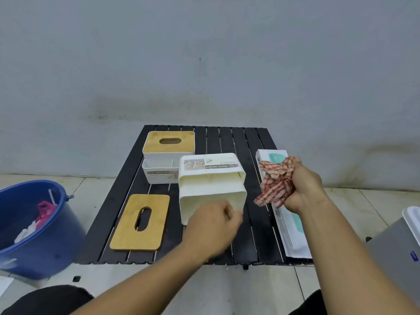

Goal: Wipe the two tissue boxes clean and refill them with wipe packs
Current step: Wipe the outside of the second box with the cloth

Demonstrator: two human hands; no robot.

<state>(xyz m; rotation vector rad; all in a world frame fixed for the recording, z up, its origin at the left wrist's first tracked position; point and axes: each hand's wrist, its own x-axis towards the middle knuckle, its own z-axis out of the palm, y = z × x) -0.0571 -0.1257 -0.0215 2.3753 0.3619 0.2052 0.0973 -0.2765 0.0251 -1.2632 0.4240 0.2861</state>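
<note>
The left hand (211, 220) is gripping, it seems, the near rim of the open white box (212, 180) on the black table (227, 137), mouth tilting toward the person, while the right hand (303, 189) is squeezing the checked cloth (275, 180) just right of it.

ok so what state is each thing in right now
near tissue box, lid off, tipped, gripped by left hand
far tissue box, upright, lid on
loose bamboo lid, flat on table
checked cloth, bunched in right hand
wipe packs, on table, not yet loaded
blue bucket, open, rubbish inside
</note>
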